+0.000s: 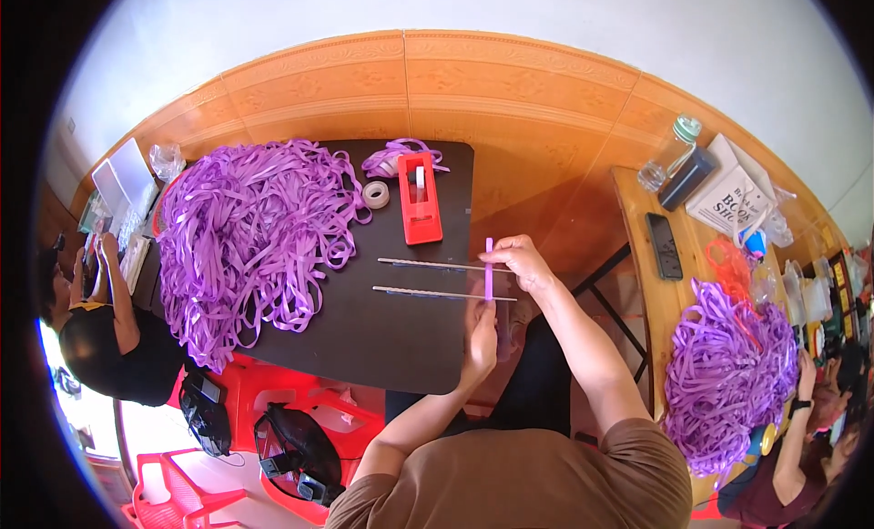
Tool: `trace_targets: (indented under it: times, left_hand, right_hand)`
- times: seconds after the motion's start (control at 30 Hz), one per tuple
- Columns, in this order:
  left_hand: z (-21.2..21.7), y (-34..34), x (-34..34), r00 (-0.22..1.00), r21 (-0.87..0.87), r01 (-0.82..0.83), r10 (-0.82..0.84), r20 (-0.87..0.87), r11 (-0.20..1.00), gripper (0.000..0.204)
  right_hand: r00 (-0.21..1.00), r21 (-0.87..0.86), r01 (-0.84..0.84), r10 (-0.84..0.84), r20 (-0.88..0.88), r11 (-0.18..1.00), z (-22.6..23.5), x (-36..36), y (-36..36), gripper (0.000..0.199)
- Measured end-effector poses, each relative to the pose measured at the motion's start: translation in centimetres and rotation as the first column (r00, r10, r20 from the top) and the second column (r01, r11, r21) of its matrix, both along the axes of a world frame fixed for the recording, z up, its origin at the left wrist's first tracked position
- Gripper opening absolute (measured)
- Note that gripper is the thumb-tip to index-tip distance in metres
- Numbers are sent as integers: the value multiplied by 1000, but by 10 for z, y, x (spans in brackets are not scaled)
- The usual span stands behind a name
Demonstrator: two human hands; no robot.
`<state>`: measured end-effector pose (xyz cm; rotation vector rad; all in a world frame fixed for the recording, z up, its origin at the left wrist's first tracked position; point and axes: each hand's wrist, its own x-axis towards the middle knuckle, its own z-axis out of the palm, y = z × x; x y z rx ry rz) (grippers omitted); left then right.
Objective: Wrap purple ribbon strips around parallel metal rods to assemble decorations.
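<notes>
A short length of purple ribbon (489, 272) runs across two thin metal rods, the far rod (421, 263) and the near rod (421, 293). Both rods lie side by side on the dark table (391, 347) and stick out past its right edge. My right hand (517, 260) pinches the ribbon near its far end, beside the tip of the far rod. Just below the near rod, my left hand (482, 336) has its fingers closed at the ribbon's lower end. Whether the ribbon is looped round the rods or only laid over them I cannot tell.
A big heap of purple ribbon (255, 238) covers the table's left part. Behind the rods stand a red tape dispenser (421, 221) and a tape roll (375, 195). On the right, a wooden table holds a phone (665, 247) and another ribbon heap (728, 374). People sit at both sides.
</notes>
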<state>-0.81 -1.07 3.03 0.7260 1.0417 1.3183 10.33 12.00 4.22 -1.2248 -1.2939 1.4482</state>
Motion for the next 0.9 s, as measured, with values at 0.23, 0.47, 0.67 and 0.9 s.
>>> trace_targets:
  times: [0.23,0.47,0.67,0.9]
  left_hand:
    - [-5,35,17,979,244,-200,182,95,949,41]
    - [-26,27,7,965,43,-70,57,257,997,21]
    - [-19,19,4,927,21,-151,134,352,988,23]
    - [-20,18,2,916,44,-127,100,388,991,21]
  right_hand:
    - [862,-483,-167,-111,-495,859,-35,-5,-26,11]
    - [894,-405,-144,-56,-444,903,-59,7,-68,17]
    - [808,-183,-49,-69,-586,982,-28,2,-105,21]
    - [944,115,94,-52,-327,989,-17,-14,-116,17]
